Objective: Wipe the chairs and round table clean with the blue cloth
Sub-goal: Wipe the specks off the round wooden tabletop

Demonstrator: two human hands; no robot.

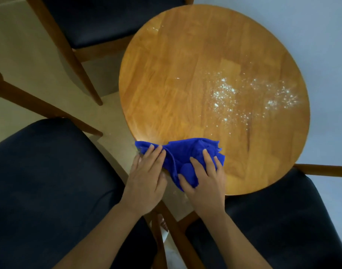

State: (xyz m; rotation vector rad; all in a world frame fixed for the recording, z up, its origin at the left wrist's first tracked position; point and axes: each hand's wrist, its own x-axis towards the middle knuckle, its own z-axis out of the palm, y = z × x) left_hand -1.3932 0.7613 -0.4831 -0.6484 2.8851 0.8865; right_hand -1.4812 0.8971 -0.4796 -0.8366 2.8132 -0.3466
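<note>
Pale tiled floor point(30, 55) on the left of the frame, with a plain light wall point(321, 35) along the right. A round wooden table point(185, 74) fills the centre and upper right, seen from above. A scatter of white powder point(224, 92) lies on the right half of its top, with a few fainter specks near the upper rim.

Three wooden-framed chairs with dark padded seats stand round the table: the upper chair point(100, 20) at the upper left, the near chair point(50, 181) at the lower left, and the side chair point(282, 220) at the lower right, its seat partly under the table's rim.

The blue cloth point(185, 150) lies bunched at the table's lower edge, its left end hanging past the rim. The left hand point(146, 177) rests on that left end, fingers straight and held close together, thumb out to the side. The right hand point(207, 181) presses flat on the right part of the cloth, fingers spread, with a fold of cloth bulging up between thumb and forefinger. The two hands lie just beside each other, and both forearms enter from the bottom of the frame.
</note>
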